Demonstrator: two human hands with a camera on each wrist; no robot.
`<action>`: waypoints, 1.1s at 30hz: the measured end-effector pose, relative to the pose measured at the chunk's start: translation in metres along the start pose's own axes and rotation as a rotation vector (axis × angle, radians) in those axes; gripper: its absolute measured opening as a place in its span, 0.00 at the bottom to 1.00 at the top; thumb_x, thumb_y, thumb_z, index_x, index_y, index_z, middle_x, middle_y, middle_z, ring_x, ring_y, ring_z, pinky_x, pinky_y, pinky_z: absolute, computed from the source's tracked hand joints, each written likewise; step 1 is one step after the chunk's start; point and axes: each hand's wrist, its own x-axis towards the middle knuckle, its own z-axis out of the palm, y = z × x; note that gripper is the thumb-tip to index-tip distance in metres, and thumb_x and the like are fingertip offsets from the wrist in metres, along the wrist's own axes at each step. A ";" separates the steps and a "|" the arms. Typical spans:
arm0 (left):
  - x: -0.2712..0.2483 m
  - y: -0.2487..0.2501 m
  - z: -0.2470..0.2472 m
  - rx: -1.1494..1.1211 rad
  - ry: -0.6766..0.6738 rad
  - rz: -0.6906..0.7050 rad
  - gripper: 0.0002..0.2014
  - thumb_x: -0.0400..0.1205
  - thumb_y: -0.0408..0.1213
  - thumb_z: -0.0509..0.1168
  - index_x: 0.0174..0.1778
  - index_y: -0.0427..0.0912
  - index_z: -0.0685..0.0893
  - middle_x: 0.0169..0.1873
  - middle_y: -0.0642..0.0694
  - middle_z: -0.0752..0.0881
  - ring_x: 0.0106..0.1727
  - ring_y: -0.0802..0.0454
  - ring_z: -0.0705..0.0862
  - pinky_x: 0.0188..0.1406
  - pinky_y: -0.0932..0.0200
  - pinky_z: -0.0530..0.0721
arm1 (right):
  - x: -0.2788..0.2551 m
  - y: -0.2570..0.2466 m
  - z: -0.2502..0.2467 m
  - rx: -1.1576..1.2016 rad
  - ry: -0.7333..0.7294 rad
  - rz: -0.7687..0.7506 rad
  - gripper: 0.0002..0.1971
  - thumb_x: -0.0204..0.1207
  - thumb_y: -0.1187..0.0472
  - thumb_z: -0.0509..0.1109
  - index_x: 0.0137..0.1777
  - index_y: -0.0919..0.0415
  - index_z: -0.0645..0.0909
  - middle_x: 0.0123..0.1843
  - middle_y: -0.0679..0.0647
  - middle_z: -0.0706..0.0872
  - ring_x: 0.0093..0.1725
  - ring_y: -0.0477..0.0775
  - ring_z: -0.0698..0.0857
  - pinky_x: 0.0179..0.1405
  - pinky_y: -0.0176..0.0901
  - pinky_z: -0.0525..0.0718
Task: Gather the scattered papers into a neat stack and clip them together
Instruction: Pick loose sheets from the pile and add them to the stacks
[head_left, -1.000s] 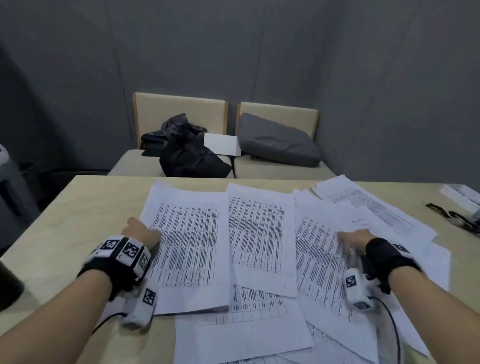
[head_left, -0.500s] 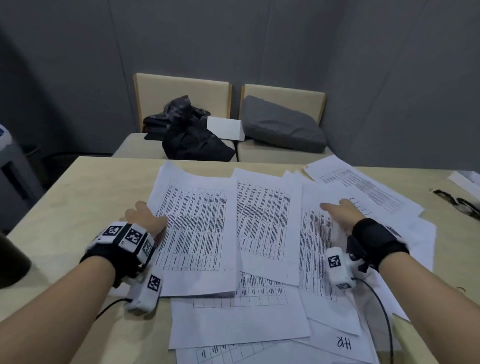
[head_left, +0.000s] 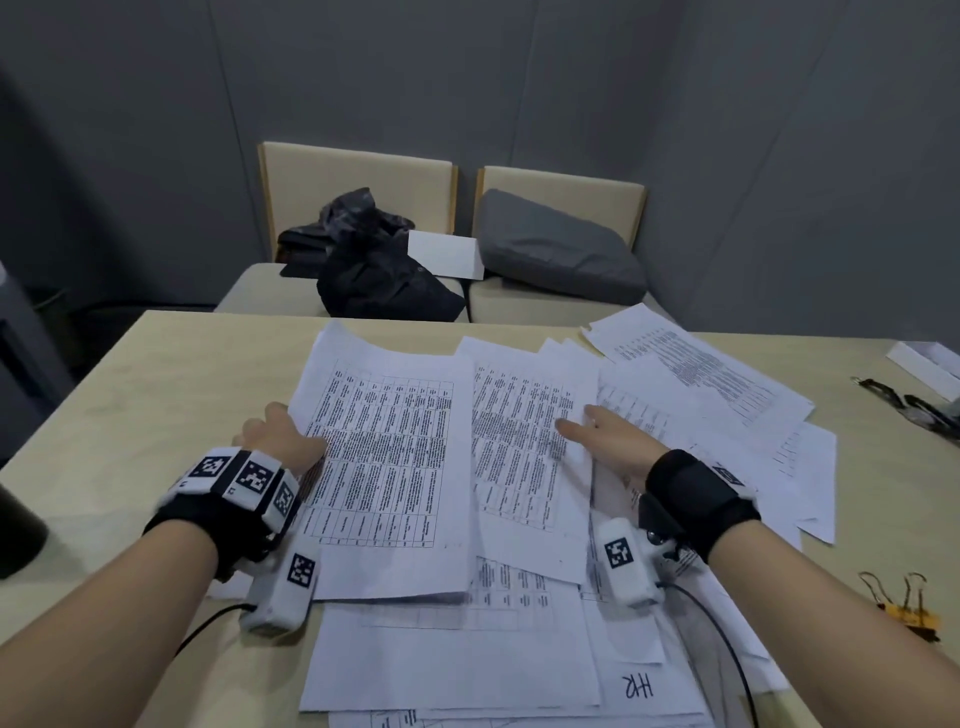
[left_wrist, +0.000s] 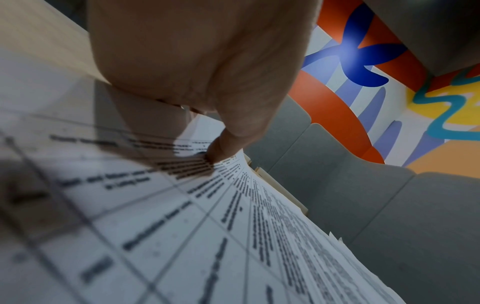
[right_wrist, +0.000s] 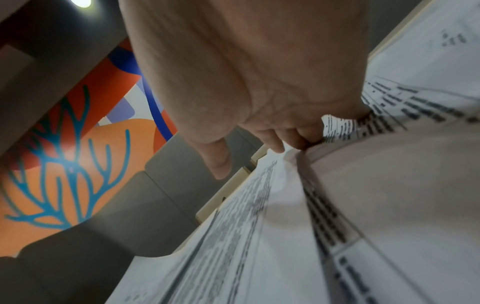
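Printed papers (head_left: 467, 467) are lying scattered and overlapping across the middle and right side of the table (head_left: 104, 415), reaching from near the far edge down to the near edge. One near-edge sheet is showing handwritten "HR" (head_left: 638, 687).

The left hand (head_left: 280, 441) is gripping the left edge of the leftmost table-printed sheet (head_left: 384, 457); in the left wrist view its thumb (left_wrist: 228, 142) is pressing on top of the print, other fingers hidden under or behind the paper.

The right hand (head_left: 613, 441) is lying on the sheets right of centre, fingers pointing toward the left hand. In the right wrist view its fingers (right_wrist: 303, 139) are curling and pinching a raised fold of paper, thumb (right_wrist: 215, 158) sticking free. Blurry, so exact grip is hard to tell.

Yellow binder clips (head_left: 906, 605) are sitting near the right edge, toward the near corner, just beside the paper spread, untouched. Black binder clips (head_left: 904, 402) and a white box (head_left: 924, 361) are sitting at the far right edge.

Beyond the far edge two beige chairs (head_left: 358, 176) are holding a dark bag (head_left: 379, 270), a white sheet (head_left: 444, 253) and a grey cushion (head_left: 556, 249). A dark object (head_left: 18, 530) is sitting at the left edge.
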 end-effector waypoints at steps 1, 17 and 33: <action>0.000 0.000 0.000 0.000 0.001 -0.001 0.31 0.75 0.46 0.68 0.70 0.38 0.65 0.61 0.34 0.77 0.60 0.33 0.78 0.63 0.41 0.79 | 0.003 0.000 0.002 0.032 0.017 -0.010 0.43 0.81 0.41 0.65 0.87 0.59 0.48 0.88 0.54 0.52 0.85 0.57 0.58 0.81 0.51 0.61; -0.004 0.000 0.005 0.012 0.056 0.015 0.29 0.77 0.43 0.66 0.72 0.36 0.65 0.59 0.33 0.75 0.61 0.34 0.76 0.55 0.49 0.75 | 0.012 -0.006 0.024 -0.043 0.146 0.138 0.60 0.60 0.41 0.82 0.85 0.61 0.51 0.85 0.62 0.58 0.82 0.64 0.62 0.79 0.58 0.67; -0.019 0.004 -0.003 -0.017 0.025 0.013 0.30 0.79 0.43 0.65 0.75 0.38 0.63 0.65 0.33 0.72 0.67 0.34 0.72 0.63 0.47 0.73 | 0.000 -0.013 0.015 0.387 -0.165 0.095 0.27 0.66 0.61 0.83 0.64 0.68 0.83 0.60 0.64 0.90 0.60 0.68 0.88 0.68 0.66 0.80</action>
